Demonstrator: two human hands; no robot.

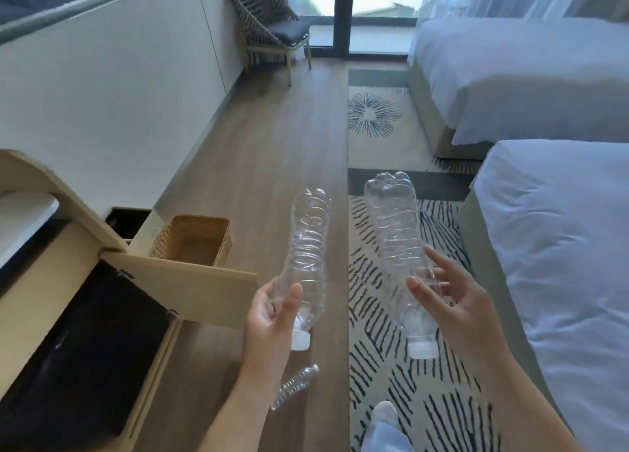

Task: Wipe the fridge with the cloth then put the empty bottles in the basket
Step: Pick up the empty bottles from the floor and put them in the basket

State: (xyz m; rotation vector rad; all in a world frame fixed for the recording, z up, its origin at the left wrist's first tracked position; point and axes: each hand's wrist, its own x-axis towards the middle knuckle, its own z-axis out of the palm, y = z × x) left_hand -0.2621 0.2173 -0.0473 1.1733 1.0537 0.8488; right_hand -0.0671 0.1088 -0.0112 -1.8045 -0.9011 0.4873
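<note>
My left hand [272, 312] grips a clear empty plastic bottle [308, 247] near its white cap, with the base pointing away from me. My right hand [449, 302] holds a second clear empty bottle [396, 233] the same way, cap down. A third empty bottle [296, 385] lies on the wooden floor below my left forearm. The woven basket [195, 239] stands on the floor to the left of the bottles, open and empty. The black fridge [85, 349] sits in the cabinet at lower left behind an open wooden door [204, 290]. No cloth is in view.
Two white beds [561, 247] fill the right side. A patterned rug [381, 315] covers the floor under my right hand. A wicker chair [272, 33] stands by the window at the back. My foot [384, 414] shows at the bottom.
</note>
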